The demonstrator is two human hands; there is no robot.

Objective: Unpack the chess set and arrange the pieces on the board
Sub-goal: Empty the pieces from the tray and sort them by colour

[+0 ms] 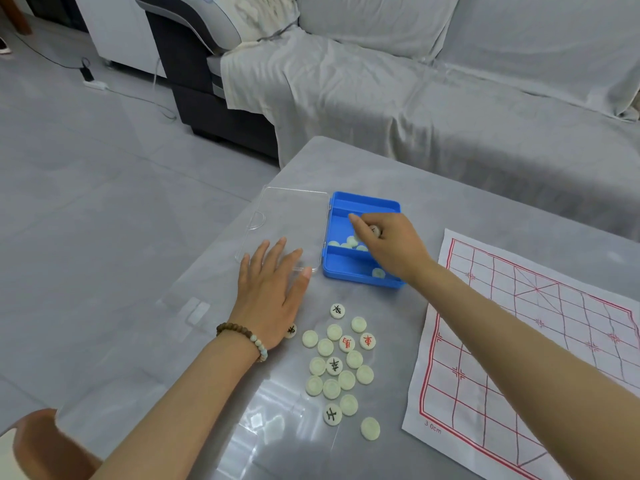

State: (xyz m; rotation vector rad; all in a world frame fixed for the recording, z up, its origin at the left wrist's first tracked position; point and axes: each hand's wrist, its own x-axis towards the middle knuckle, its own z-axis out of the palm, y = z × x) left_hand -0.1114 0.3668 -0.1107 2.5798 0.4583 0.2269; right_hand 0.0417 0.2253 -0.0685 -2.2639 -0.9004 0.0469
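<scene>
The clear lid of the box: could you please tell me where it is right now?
In the head view the clear lid lies flat on the table, left of the blue box, with the left hand over its near edge.

Box (360, 277) behind pieces (337, 368), board (540, 358) right.

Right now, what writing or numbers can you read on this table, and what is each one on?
"3 0cm": near corner of the paper chess board.
"車", black: farthest loose piece.
"車", red: rightmost red-lettered piece.
"士", black, seems so: nearest lettered piece.
Other characters: too blurred, turned or hidden to read.
</scene>
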